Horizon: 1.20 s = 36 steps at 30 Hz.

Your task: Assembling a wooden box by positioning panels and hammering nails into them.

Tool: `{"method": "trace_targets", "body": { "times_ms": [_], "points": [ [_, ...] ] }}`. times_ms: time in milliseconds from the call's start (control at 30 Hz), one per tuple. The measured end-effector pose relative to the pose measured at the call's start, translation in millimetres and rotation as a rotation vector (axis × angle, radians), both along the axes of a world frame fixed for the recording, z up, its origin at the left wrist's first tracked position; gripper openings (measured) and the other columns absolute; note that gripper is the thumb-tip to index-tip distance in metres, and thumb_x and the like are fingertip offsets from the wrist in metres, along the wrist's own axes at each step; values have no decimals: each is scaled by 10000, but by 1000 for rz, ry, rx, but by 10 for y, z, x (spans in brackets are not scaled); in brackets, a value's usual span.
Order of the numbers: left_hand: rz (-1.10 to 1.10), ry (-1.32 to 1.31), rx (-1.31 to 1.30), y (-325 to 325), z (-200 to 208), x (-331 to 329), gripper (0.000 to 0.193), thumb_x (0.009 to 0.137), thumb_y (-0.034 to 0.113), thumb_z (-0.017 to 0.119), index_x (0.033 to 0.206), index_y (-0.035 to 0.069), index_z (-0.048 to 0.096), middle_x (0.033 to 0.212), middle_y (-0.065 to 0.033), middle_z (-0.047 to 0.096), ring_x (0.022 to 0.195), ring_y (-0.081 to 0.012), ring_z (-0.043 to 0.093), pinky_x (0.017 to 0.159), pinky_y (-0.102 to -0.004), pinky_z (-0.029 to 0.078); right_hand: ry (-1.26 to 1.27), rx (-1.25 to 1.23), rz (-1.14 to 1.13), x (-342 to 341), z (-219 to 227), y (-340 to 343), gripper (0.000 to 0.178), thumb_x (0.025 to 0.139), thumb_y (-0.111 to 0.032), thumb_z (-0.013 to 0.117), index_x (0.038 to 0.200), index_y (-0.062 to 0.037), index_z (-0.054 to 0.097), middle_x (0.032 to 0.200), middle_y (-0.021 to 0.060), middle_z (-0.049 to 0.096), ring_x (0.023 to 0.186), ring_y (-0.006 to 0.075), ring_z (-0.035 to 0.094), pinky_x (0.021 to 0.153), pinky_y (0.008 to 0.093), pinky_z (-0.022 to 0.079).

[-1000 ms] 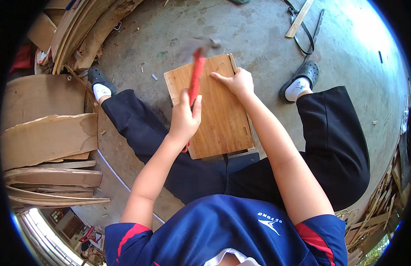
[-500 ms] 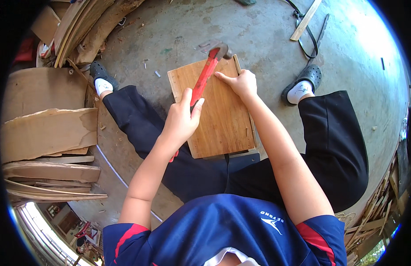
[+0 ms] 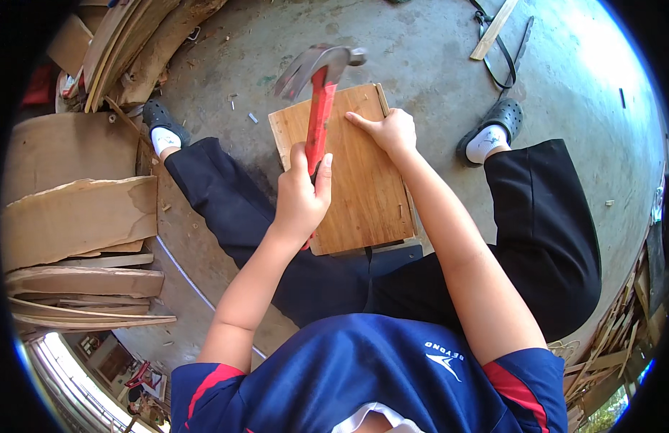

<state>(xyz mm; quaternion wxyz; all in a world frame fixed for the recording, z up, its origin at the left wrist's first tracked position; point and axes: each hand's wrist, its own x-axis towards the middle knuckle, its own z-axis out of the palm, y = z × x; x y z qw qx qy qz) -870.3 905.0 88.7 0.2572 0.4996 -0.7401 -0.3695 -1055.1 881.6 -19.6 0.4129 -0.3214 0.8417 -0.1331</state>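
Note:
My left hand (image 3: 303, 196) is closed round the red handle of a claw hammer (image 3: 320, 119). The hammer is raised above a light brown wooden board (image 3: 356, 187), its metal head slightly blurred past the board's far edge. A thin wooden strip (image 3: 383, 99) runs along the board's right edge. At the far right corner my right hand (image 3: 394, 133) grips the board, thumb flat on its face and the other fingers over the side, mostly hidden. The board lies between my spread legs, over a dark support (image 3: 403, 257) that is largely covered.
Wooden slabs (image 3: 82, 216) are stacked at the left, with more boards (image 3: 125, 50) at the far left. A wooden strip (image 3: 494, 29) and a black strap (image 3: 509, 68) lie on the concrete floor at the far right. Scrap wood (image 3: 601, 368) is piled at the near right.
My left hand has raised the hammer, and its head has swung up and to the left, away from the strip. My right hand keeps its hold on the board's corner.

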Motion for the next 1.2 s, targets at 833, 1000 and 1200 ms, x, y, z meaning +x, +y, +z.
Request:
{"method": "trace_targets", "body": {
  "times_ms": [833, 1000, 1200],
  "points": [
    [-35, -113, -40, 76, -247, 80, 195, 931, 137, 561, 1017, 19, 432, 655, -230, 580, 603, -429, 603, 501, -466, 441, -5, 25, 23, 34, 1, -12, 910, 509, -796, 706, 830, 56, 680, 851, 172, 693, 814, 276, 691, 732, 373, 556],
    [-188, -236, 117, -97, -5, 112, 224, 921, 137, 571, 1042, 14, 427, 635, -246, 576, 606, -435, 602, 494, -477, 437, 42, -12, 11, -8, -72, 8, 906, 508, -790, 713, 835, 53, 681, 858, 170, 694, 810, 282, 691, 727, 375, 557],
    [-50, -77, -33, 64, -121, 63, 220, 918, 118, 573, 1039, 13, 422, 676, -233, 582, 622, -433, 603, 511, -478, 436, 1, 7, 5, 58, 26, -23, 916, 504, -794, 711, 840, 58, 681, 872, 174, 695, 826, 283, 691, 735, 377, 556]
  ]
}}
